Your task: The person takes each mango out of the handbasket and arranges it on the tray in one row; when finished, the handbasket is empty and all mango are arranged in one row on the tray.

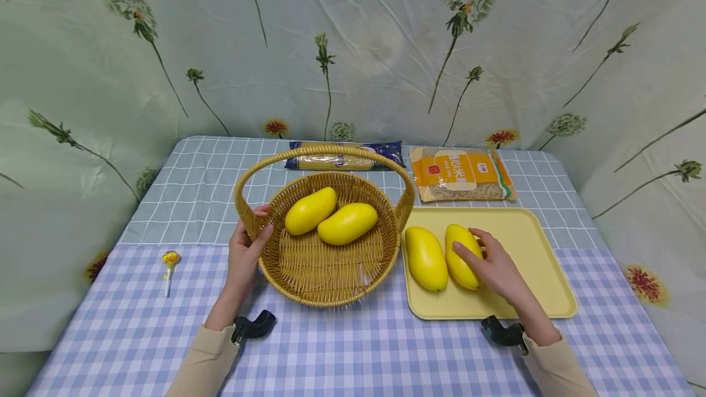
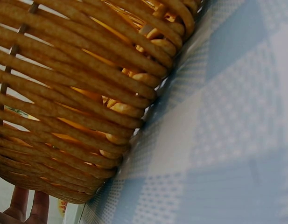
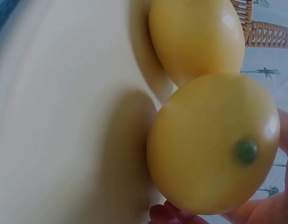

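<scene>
Wicker basket is resting on the tabletop, holding two yellow mangoes; left hand is gripping its left side; yellow tray is lying to the right, carrying two further mangoes; right hand is clasping the rightmost mango

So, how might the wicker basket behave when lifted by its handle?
The wicker basket is probably light for its size, given the gaps in its weave. Its handle looks stiff, holding its arch. It may tilt, since the two mangoes inside lie toward its far side.
</scene>
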Available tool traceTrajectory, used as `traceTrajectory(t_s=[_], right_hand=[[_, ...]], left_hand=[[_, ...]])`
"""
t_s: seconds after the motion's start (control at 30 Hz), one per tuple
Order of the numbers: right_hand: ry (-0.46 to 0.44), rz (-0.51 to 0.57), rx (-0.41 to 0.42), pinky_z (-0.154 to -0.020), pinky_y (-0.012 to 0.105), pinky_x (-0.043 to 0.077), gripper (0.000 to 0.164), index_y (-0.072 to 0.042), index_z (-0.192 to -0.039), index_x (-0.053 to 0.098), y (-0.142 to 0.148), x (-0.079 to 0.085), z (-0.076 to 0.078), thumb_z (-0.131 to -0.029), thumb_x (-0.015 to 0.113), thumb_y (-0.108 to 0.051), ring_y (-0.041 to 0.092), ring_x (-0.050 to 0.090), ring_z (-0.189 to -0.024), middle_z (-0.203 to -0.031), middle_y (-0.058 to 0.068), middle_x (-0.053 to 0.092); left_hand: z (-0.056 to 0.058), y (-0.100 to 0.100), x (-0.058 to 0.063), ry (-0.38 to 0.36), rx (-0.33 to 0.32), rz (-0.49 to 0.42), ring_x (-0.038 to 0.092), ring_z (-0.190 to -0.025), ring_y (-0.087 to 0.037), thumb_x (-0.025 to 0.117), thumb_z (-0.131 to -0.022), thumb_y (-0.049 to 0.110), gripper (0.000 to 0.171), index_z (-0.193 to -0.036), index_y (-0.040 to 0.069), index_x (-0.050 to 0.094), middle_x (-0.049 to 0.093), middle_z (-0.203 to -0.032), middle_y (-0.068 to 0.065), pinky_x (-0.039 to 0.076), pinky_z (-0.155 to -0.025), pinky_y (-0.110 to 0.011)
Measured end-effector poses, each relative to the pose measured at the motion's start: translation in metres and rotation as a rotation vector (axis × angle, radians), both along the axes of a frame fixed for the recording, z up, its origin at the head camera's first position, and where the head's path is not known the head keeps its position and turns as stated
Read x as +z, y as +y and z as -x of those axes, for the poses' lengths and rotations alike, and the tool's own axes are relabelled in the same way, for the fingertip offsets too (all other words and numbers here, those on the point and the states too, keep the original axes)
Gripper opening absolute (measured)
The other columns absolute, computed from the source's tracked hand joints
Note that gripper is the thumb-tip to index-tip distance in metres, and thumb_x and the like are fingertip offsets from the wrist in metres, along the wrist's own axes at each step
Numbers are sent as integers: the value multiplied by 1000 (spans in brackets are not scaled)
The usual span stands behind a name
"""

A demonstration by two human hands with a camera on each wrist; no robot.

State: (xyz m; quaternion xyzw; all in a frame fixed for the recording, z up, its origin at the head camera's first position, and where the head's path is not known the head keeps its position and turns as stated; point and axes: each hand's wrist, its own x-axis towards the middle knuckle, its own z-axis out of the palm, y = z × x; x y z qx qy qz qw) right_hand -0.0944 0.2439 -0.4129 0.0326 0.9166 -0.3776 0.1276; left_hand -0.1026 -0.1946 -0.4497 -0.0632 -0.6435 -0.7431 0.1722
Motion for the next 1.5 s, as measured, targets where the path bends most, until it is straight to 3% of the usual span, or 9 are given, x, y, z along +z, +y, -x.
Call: traceTrajectory(t_s=[0.47,0.63,0.73,0.87,1.07,1.27,1.5], right_hand=[[7,1,-11,-92,56,39,83,5,-145,23,-4,0,0,-93,49,-55,43,41,-113,-136,32,33],[60,9,-22,-89,55,39,81,5,-144,26,-4,1,-3,-93,50,-53,42,41,-111,-133,30,36],[163,13,-41,-89,55,38,72,5,-141,32,-5,4,-5,-94,53,-46,42,41,-113,-132,29,38],[384,6,-59,-82,49,38,52,2,-132,48,-11,9,-9,-94,59,-33,39,43,-111,-125,24,47],[666,64,6,-77,42,38,28,-1,-113,64,-29,20,-12,-87,69,-12,27,50,-103,-112,12,60],[802,150,113,-74,30,41,27,-4,-107,67,-51,37,-15,-81,72,-1,18,53,-96,-105,4,64],[849,255,282,-73,26,45,27,-7,-106,68,-79,55,-14,-80,73,-2,16,57,-93,-102,0,66]], left_hand=[[-1,1,2,-2,7,3,43,-125,-24,54,-93,-4,28,-118,-14,44,50,-132,-17,33,-103,-27],[-1,1,2,1,3,2,43,-125,-24,54,-93,-5,28,-117,-14,44,50,-132,-18,33,-103,-28],[0,1,2,4,-1,3,42,-125,-24,54,-93,-5,27,-117,-15,44,50,-132,-17,34,-103,-28],[0,1,2,4,-3,3,42,-125,-24,53,-93,-5,27,-117,-15,44,50,-132,-17,33,-103,-28],[-1,1,2,2,-2,0,42,-126,-24,53,-93,-5,28,-118,-15,44,50,-132,-18,33,-104,-28],[0,1,2,3,-4,5,42,-125,-25,53,-94,-4,28,-117,-15,43,49,-132,-19,34,-103,-28],[0,1,3,-7,6,9,43,-125,-25,54,-93,-4,28,-117,-15,44,49,-132,-19,35,-102,-27]])
